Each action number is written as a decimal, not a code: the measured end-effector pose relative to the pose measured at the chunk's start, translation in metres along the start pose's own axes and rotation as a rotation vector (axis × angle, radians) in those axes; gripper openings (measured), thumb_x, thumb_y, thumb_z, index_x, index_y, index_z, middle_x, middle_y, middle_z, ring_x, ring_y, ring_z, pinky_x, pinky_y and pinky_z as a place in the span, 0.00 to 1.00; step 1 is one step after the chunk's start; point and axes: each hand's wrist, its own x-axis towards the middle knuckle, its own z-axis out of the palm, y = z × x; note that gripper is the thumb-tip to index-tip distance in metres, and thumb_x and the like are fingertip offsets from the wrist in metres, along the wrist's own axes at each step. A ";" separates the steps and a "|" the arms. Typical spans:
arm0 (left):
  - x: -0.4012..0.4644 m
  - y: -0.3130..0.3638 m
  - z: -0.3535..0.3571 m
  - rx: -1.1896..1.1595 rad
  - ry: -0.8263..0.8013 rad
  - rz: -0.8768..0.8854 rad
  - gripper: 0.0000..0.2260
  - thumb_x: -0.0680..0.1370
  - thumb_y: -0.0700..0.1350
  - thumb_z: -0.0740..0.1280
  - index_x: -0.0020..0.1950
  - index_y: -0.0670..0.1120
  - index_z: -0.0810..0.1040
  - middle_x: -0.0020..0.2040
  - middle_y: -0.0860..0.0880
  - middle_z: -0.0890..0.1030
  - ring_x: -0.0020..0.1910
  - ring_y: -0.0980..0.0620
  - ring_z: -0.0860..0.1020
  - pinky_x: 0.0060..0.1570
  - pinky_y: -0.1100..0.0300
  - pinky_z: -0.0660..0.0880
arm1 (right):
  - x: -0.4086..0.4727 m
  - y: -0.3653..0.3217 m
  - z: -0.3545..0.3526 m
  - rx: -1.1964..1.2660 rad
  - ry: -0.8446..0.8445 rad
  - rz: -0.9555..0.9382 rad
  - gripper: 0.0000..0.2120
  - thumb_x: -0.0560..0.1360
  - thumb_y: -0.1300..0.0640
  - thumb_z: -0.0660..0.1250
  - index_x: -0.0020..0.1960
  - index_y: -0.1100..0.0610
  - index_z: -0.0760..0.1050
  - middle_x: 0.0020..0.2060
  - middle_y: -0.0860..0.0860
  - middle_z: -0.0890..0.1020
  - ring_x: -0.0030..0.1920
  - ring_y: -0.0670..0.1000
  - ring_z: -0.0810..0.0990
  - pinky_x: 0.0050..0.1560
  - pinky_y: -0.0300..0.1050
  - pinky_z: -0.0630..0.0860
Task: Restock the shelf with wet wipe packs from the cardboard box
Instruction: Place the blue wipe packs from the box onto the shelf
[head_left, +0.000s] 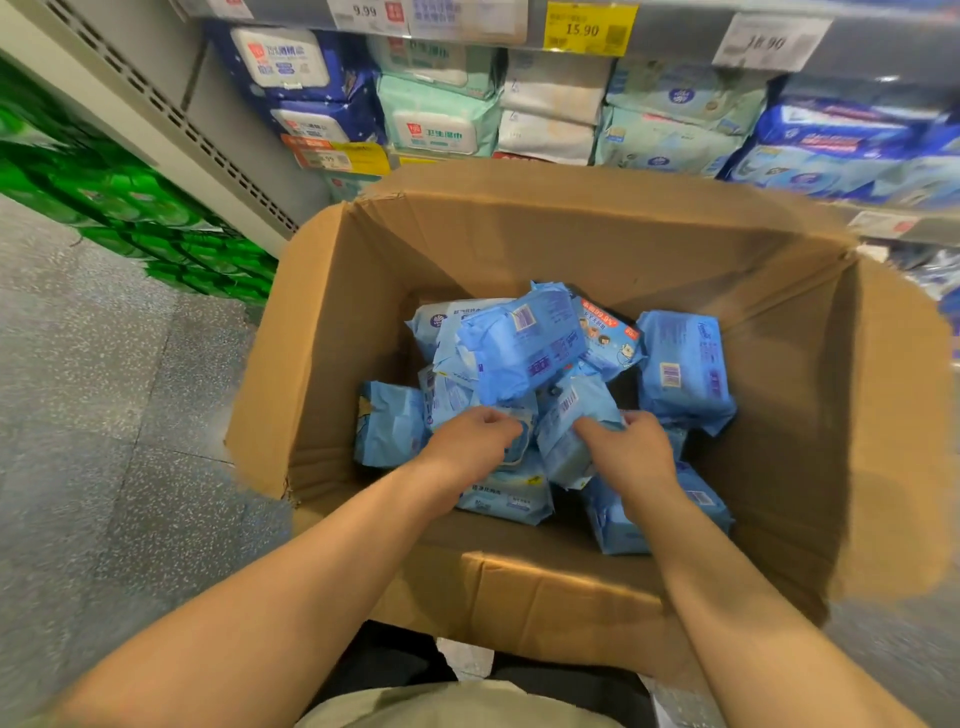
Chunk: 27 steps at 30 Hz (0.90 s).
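Head view: both hands down in open cardboard box (332, 332) below stocked shelf (675, 36), left hand (470, 441) and right hand (631, 449) with fingers curled, each pinching a blue wet wipe pack (566, 431) among loose pile.

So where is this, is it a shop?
Most likely a supermarket aisle: price tags hang on the shelf edge above stacked wipe packs, and a cardboard box holds more.
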 end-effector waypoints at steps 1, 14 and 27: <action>-0.008 0.006 0.001 -0.001 -0.016 0.022 0.10 0.82 0.53 0.64 0.62 0.55 0.78 0.59 0.52 0.82 0.57 0.50 0.81 0.61 0.50 0.79 | -0.008 -0.005 -0.008 0.033 0.006 0.007 0.16 0.69 0.47 0.75 0.50 0.56 0.79 0.44 0.54 0.84 0.42 0.54 0.84 0.40 0.51 0.83; -0.125 0.077 -0.038 0.220 0.064 0.716 0.39 0.73 0.60 0.77 0.80 0.59 0.63 0.72 0.58 0.67 0.72 0.59 0.68 0.72 0.55 0.70 | -0.146 -0.108 -0.083 0.516 -0.136 -0.123 0.14 0.76 0.52 0.71 0.57 0.59 0.81 0.46 0.60 0.87 0.44 0.59 0.88 0.47 0.57 0.86; -0.250 0.157 -0.158 -0.529 -0.266 0.655 0.21 0.74 0.54 0.74 0.63 0.45 0.81 0.51 0.43 0.86 0.43 0.46 0.84 0.43 0.50 0.83 | -0.264 -0.223 -0.091 0.581 -0.081 -0.615 0.06 0.83 0.55 0.65 0.59 0.50 0.76 0.38 0.53 0.77 0.35 0.52 0.79 0.41 0.52 0.80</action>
